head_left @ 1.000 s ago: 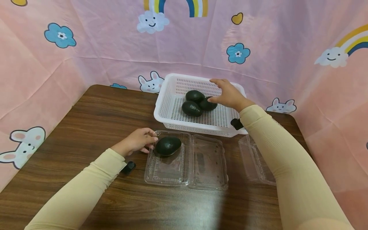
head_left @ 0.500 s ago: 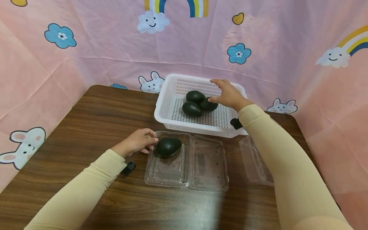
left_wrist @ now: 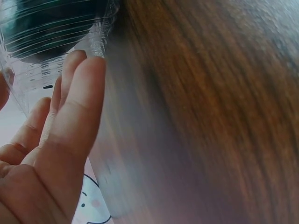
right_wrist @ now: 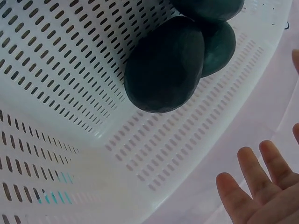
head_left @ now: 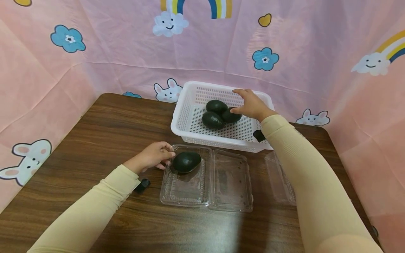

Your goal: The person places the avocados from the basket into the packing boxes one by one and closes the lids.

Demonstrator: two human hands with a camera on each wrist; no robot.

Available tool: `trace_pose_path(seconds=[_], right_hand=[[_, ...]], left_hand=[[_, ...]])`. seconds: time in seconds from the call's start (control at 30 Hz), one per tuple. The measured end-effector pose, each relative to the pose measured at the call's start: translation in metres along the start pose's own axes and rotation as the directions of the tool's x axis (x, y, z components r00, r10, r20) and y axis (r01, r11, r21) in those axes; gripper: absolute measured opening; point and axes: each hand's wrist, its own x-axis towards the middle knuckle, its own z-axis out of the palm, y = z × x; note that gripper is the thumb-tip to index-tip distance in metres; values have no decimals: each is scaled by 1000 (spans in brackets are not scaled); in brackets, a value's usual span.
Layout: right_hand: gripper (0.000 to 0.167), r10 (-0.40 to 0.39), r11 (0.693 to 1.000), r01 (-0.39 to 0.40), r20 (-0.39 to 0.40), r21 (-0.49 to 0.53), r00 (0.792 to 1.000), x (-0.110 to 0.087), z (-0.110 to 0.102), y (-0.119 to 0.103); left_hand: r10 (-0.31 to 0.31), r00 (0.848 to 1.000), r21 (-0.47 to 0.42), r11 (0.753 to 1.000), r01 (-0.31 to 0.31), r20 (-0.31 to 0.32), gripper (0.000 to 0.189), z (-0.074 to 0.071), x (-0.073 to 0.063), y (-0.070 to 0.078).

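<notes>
My left hand point(head_left: 154, 156) rests at the left edge of a clear plastic clamshell container point(head_left: 181, 194), fingertips against its wall. In the left wrist view, the fingers point(left_wrist: 79, 100) are nearly straight beneath it. One dark green avocado point(head_left: 186, 162) lies in its base, toward the back left. Behind it stands a white perforated basket point(head_left: 202, 138) with three more avocados point(head_left: 213, 120) bunched together. Over the basket's right half my right hand point(head_left: 252, 104) is spread, holding nothing. The right wrist view shows its fingers point(right_wrist: 254, 172) apart from the nearest avocado point(right_wrist: 164, 65).
The container's lid point(head_left: 232, 181) lies folded out to the right. A second clear plastic container point(head_left: 278, 181) is partly hidden under the right sleeve. Everything sits on a dark wood table point(head_left: 126, 126), with a printed pink cloth point(head_left: 218, 45) hanging around it.
The scene shifts slightly as the head view moves. The right hand stays over the basket and drops very little. The left hand and the avocados have not visibly moved.
</notes>
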Motion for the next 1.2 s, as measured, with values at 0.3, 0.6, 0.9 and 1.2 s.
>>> trace_pose_path(seconds=[0.3,0.6,0.9,1.2], right_hand=[[82,21,1000,-22,23,10,999,4,6,10],[84,22,1000,-22,50,-1,999,8,12,20],[86,36,999,-36,71,4,997,13,15,22],[88,47,999,-47,87,-4,995,16,21,28]], left_hand=[[12,1000,8,1000,-12,0,30,0,1,1],[2,1000,14,1000,-2,12,32,0,1,2],[8,1000,11,1000,-8,8,33,-2,1,-2],[5,1000,-1,1000,-5,3,32,0,1,0]])
